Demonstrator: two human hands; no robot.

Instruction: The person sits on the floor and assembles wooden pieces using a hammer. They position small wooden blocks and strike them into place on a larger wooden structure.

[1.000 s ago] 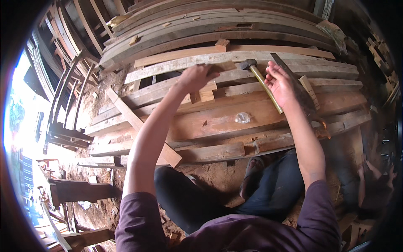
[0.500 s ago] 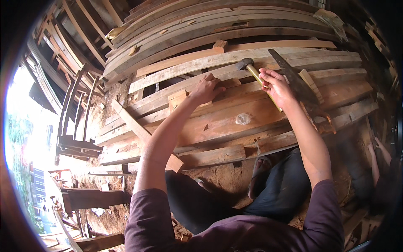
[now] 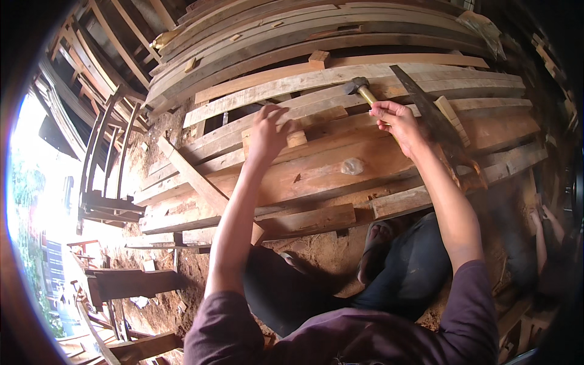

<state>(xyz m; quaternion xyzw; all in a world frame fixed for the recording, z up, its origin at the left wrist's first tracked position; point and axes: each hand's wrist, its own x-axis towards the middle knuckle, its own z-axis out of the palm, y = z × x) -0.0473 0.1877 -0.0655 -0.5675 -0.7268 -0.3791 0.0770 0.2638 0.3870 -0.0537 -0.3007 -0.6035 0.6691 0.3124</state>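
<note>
My right hand (image 3: 396, 123) grips a hammer (image 3: 360, 89) by its yellow wooden handle, the dark metal head raised above the planks. My left hand (image 3: 267, 131) presses on a small wooden block (image 3: 294, 137) that lies on a stack of long planks (image 3: 340, 173). A handsaw (image 3: 437, 125) with a dark blade and wooden grip lies slantwise on the planks just right of my right hand.
Curved planks (image 3: 292, 30) are piled behind the stack. A loose board (image 3: 194, 179) leans diagonally at the left. Another short block (image 3: 319, 58) sits on the upper planks. My legs and a sandalled foot (image 3: 374, 246) rest on sandy ground. A person's hand (image 3: 538, 216) shows at the far right.
My right hand has brought the hammer lower and leftward, its head now nearer the block. My left hand stays on the block. The view has shifted slightly.
</note>
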